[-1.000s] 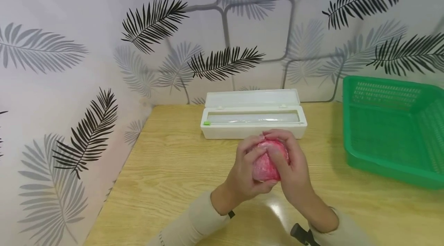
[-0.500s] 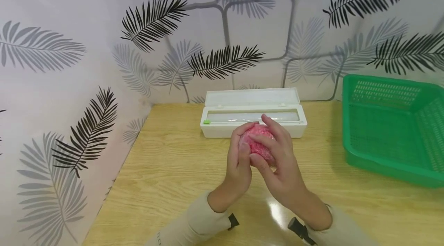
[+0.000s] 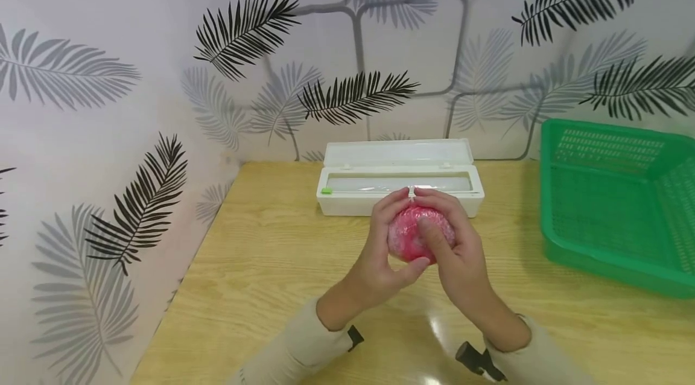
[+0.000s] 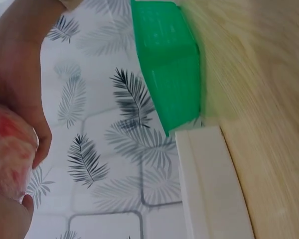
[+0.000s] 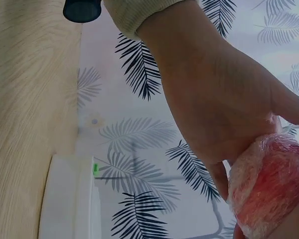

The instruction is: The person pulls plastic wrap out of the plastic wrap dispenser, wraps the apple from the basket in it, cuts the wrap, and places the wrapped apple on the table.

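Near the middle of the head view, both hands cup a red ball [image 3: 417,233] wrapped in clear film, held above the bench [image 3: 271,264]. The left hand [image 3: 380,264] curls round its left side, thumb underneath; the right hand [image 3: 461,258] wraps the right side, thumb across the front. Just behind them stands a white film box [image 3: 399,177] with its lid up. A green basket [image 3: 613,216] sits at the right edge of the frame.
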A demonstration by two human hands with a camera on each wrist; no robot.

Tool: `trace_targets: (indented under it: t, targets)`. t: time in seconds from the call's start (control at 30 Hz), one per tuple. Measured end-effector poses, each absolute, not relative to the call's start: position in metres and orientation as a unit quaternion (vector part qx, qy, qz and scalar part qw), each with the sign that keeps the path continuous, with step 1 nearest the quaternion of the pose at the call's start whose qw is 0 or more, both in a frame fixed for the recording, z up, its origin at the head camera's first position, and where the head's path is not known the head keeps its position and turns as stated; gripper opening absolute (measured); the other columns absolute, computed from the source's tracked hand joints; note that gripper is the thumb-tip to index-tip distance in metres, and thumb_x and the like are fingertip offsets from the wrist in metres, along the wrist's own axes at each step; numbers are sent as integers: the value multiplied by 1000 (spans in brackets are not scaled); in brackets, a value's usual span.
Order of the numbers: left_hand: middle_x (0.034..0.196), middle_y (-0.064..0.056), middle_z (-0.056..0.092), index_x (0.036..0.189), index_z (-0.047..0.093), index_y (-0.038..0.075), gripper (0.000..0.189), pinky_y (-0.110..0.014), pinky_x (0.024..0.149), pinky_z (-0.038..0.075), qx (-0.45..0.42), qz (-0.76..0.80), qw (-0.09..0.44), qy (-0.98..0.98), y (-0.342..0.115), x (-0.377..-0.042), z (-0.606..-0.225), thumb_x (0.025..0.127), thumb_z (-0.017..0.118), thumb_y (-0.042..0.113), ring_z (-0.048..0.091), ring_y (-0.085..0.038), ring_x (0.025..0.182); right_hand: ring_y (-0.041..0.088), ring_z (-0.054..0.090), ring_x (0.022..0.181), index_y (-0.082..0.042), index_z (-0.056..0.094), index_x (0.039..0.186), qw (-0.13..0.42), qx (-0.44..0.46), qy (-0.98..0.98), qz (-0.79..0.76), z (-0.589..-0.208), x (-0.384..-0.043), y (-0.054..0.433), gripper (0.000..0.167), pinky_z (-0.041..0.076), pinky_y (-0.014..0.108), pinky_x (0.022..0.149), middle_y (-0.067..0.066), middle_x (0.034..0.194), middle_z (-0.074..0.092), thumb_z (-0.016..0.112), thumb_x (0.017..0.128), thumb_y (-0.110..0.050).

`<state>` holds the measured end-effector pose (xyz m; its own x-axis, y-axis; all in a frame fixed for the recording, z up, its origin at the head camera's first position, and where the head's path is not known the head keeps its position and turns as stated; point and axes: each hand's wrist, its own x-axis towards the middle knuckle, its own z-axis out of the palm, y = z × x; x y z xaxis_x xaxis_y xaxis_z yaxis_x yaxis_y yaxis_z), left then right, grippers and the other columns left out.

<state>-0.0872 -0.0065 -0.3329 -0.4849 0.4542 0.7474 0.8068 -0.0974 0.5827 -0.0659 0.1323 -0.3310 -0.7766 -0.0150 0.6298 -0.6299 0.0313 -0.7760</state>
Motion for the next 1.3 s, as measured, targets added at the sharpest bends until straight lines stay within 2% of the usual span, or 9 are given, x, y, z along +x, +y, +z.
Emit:
trace_targets:
  t: [0.1,0.2,0.37,0.47,0.63,0.8,0.97,1.2,1.3]
  targets:
    - [134,-29,18,129,20,-5,76,-38,99,41,-503,-511,185,-672,-8,-95,-343,76,72,12,29,-37,127,27,49,114,1,50,122,203,225,-670,678,-330,-65,136,29,50,30,86,18,127,48,45,94,4]
    - [132,-25,19,128,19,-2,90,-36,99,41,-513,-473,208,-685,-9,-102,-353,62,80,10,31,-35,124,25,52,110,3,48,123,181,221,-662,693,-330,-65,139,28,51,30,84,18,125,49,42,97,0]
    - [130,-23,23,127,20,-1,92,-36,100,40,-522,-434,245,-692,-12,-108,-360,60,81,16,33,-34,122,23,54,105,3,46,125,164,223,-664,694,-331,-66,141,28,53,30,80,14,123,50,40,98,-3]
    - [129,-21,26,126,22,-1,89,-36,99,40,-514,-429,253,-699,-15,-109,-362,61,81,16,34,-33,121,24,52,110,0,47,128,150,222,-679,683,-332,-66,145,30,52,30,83,10,126,50,38,99,-6]
    - [129,-19,28,128,25,-1,86,-36,97,42,-481,-482,212,-701,-20,-112,-360,63,80,14,34,-29,120,24,48,118,-9,42,137,124,238,-712,649,-333,-67,156,37,49,32,88,8,137,43,35,100,-11]
    - [132,-13,27,134,27,5,86,-34,92,43,-444,-514,166,-715,-25,-112,-358,67,80,16,31,-25,120,26,42,120,-7,39,138,153,288,-733,597,-339,-71,167,56,44,28,93,11,137,39,56,86,4]
    - [132,-4,29,137,28,11,82,-32,90,45,-413,-546,90,-724,-28,-112,-360,72,78,14,37,-20,118,21,41,117,-9,39,138,155,297,-763,553,-347,-78,176,76,44,26,94,5,133,39,73,73,7]
    - [134,-7,33,136,31,5,77,-32,94,45,-394,-565,-1,-725,-35,-122,-374,75,76,3,39,-23,118,13,43,118,-9,43,136,91,259,-787,553,-364,-88,190,68,48,26,89,1,132,45,74,77,0]
    - [133,-3,37,134,34,8,73,-30,93,46,-381,-563,-18,-733,-38,-127,-380,75,77,6,41,-21,118,14,44,120,-8,44,135,75,250,-792,552,-370,-91,194,64,47,25,90,2,133,47,73,79,-4]
